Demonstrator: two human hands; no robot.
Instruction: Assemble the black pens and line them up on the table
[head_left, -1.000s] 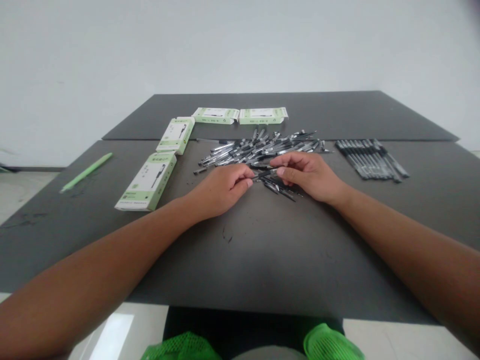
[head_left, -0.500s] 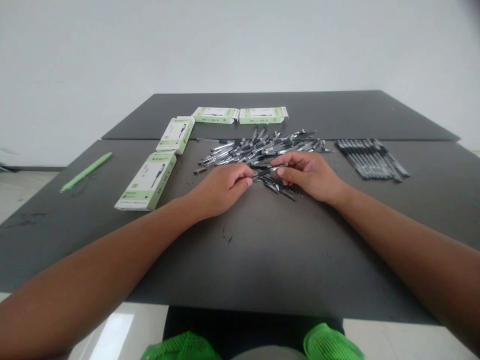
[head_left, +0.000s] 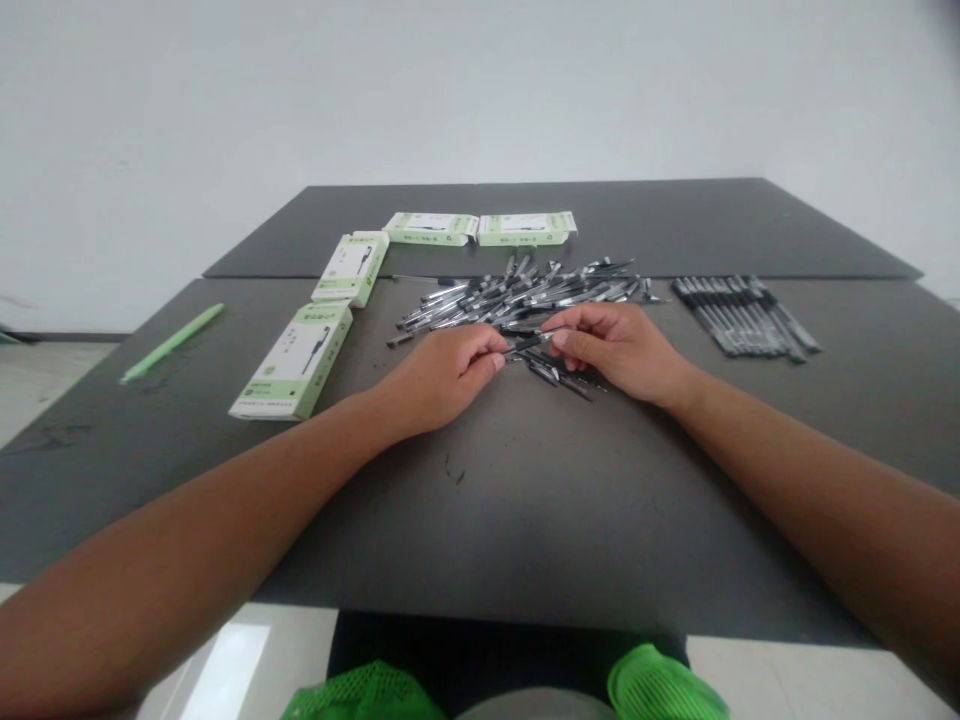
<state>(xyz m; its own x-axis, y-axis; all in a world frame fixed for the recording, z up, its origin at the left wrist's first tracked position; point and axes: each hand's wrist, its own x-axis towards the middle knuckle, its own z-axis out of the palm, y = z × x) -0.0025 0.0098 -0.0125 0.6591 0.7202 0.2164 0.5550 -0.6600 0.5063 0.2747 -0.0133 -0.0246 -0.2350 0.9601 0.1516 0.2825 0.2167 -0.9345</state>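
Observation:
A heap of loose black-and-clear pens (head_left: 525,295) lies across the middle of the dark table (head_left: 525,500). My left hand (head_left: 446,375) and my right hand (head_left: 615,348) rest at the heap's near edge. Between their fingertips they pinch one black pen (head_left: 527,345), the left hand at its left end and the right hand at its right end. More pens lie under and behind my right hand.
A tidy row of black pens (head_left: 746,315) lies at the right. Several green-and-white boxes sit to the left and behind the heap, the nearest (head_left: 294,360) by my left forearm. A green pen (head_left: 172,343) lies at the far left. Green shoes (head_left: 660,685) show below the table edge.
Almost nothing differs: both hands stay on the same pen, and its angle between the fingertips shifts very slightly.

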